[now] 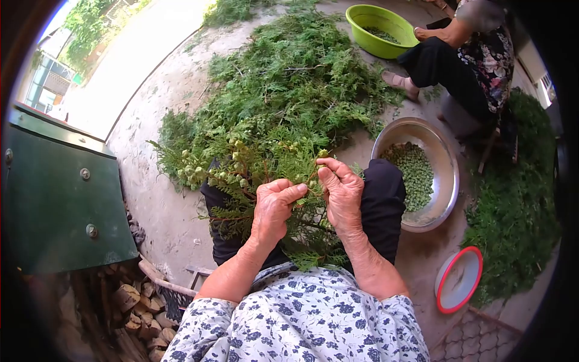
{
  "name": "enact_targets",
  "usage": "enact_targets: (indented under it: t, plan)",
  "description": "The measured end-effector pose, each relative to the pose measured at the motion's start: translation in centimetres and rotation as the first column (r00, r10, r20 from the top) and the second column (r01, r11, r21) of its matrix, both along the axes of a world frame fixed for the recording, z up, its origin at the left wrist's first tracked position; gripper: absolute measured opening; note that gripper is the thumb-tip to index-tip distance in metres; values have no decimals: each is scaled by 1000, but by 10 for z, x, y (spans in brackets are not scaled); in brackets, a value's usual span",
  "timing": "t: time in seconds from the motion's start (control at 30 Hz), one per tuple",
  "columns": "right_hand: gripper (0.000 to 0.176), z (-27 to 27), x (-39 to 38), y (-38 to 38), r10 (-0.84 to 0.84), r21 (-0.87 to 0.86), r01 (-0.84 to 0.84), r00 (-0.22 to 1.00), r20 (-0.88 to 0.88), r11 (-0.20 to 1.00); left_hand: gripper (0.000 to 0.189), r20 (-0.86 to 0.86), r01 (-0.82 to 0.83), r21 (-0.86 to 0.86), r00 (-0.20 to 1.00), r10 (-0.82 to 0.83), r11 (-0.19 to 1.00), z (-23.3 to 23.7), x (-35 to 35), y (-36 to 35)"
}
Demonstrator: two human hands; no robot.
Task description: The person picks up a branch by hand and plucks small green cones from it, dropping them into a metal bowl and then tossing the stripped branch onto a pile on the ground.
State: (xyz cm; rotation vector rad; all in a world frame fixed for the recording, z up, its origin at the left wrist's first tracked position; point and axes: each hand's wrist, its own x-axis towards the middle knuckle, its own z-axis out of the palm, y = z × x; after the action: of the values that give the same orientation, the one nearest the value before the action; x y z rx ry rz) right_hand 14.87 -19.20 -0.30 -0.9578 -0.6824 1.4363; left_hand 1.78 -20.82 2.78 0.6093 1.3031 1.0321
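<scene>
A leafy sprig (pixel 253 172) bearing green cones is held over the lap, gripped by the closed fingers (pixel 295 193) of the left hand (pixel 272 211) and the right hand (pixel 341 196). A steel bowl (pixel 443 193) is seen beside the right knee.

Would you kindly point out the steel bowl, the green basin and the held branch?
steel bowl (pixel 439 200), head view, bare inner wall.
green basin (pixel 379 48), head view, outer wall.
branch (pixel 240 166), head view, cone cluster.
</scene>
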Motion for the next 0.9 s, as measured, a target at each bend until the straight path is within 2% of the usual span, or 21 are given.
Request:
enact_targets:
  t: [0.07,0.13,0.2,0.23,0.37,0.43,0.47,0.53,0.6,0.67,0.7,0.73,0.83,0.9]
  plan:
    - [16,-2,-1,1,-33,5,33,999,-3,999,30,39,8,13,999,-8,1000,5,2,0]
    - [17,-5,-1,5,-58,-161,11,956,-289,987,31,42,-9,14,999,8,1000,7,2,-1]
    - [18,-19,24,21,-66,-105,14,857,-510,994,32,43,-24,13,999,24,1000,7,-1,-2]
    - [18,-17,34,26,-24,-29,10,865,-501,1000,32,45,-29,17,999,28,999,7,-4,-3]
    - [17,-2,36,22,15,-73,-60,867,-499,996,28,56,-44,17,997,43,999,2,-8,-4]
    - [18,9,30,18,-22,-199,-87,871,-491,976,25,23,-62,6,998,62,998,1,-8,-4]
    - [18,5,30,18,-23,-200,-88,870,-492,976,24,25,-53,16,998,53,998,-2,-10,-5]
    - [20,-3,29,17,111,-125,-201,855,-507,972,22,25,-40,27,999,39,999,-3,-11,-5]
    - [23,-1,23,13,119,-113,-199,863,-492,974,23,-42,-32,47,999,34,998,-4,-6,-6]
    - [24,2,14,11,109,-39,-129,939,-326,991,26,-49,-33,84,998,37,996,-5,-2,-6]
    - [23,7,8,11,53,-35,-64,966,-252,997,29,-58,-34,120,997,41,992,-5,-1,-7]
    - [23,7,6,11,53,-35,-64,966,-252,997,29,-58,-35,120,997,42,992,-4,-1,-7]
    - [17,5,5,12,14,6,-14,996,-89,1000,30,-86,-23,103,996,32,994,-3,0,-9]
    - [17,8,2,12,-5,20,6,998,-70,1000,29,-81,-14,85,996,21,996,0,0,-9]
